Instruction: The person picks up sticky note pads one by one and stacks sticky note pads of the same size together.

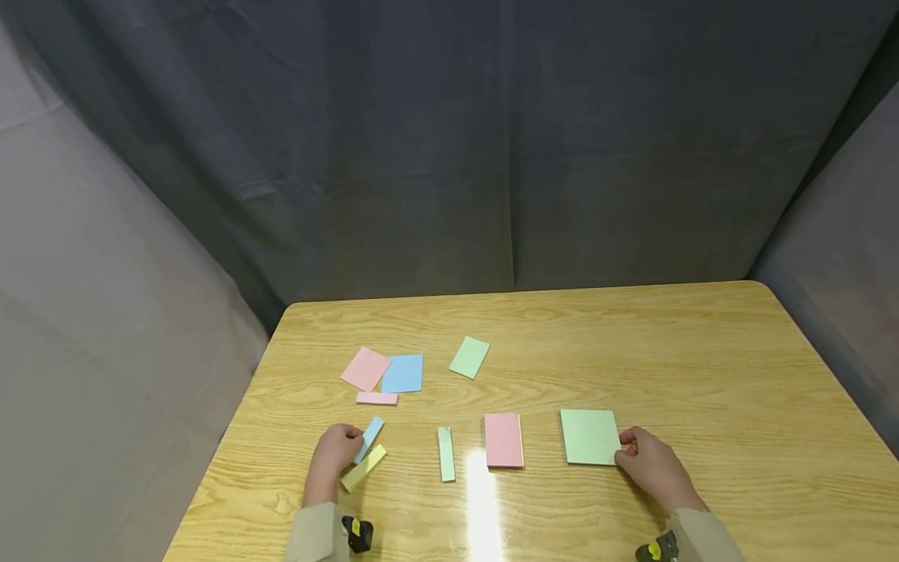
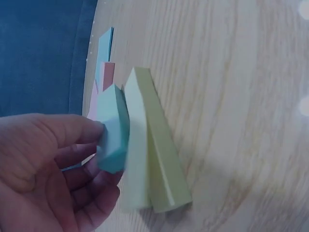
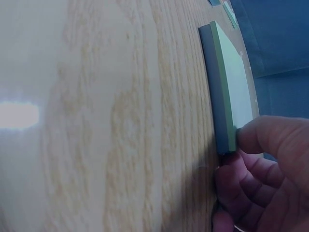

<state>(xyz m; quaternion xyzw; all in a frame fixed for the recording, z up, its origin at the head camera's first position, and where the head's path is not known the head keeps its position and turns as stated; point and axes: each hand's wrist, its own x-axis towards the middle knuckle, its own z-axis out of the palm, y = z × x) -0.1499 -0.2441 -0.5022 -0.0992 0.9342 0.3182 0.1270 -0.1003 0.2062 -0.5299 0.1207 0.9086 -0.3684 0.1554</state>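
My left hand (image 1: pixel 340 451) pinches a narrow light blue sticky note pad (image 1: pixel 369 439) between thumb and fingers. Right beside it lies a narrow yellow sticky note pad (image 1: pixel 364 467); in the left wrist view this yellow pad (image 2: pixel 164 145) looks split into two leaning parts. With thumb on top and fingers at the edge, my right hand (image 1: pixel 652 462) grips the near right corner of a square green sticky note pad (image 1: pixel 590 437). The right wrist view shows a blue-grey layer (image 3: pixel 215 92) beneath the green pad's sheets.
Between the hands lie a narrow green pad (image 1: pixel 446 454) and a pink pad (image 1: pixel 504 441) with a yellowish edge. Farther back are a pink square (image 1: pixel 365 369) touching a blue square (image 1: pixel 403 374), a narrow pink pad (image 1: pixel 377 399) and a green rectangle (image 1: pixel 469 357). A dark curtain (image 1: pixel 421 156) hangs behind the table.
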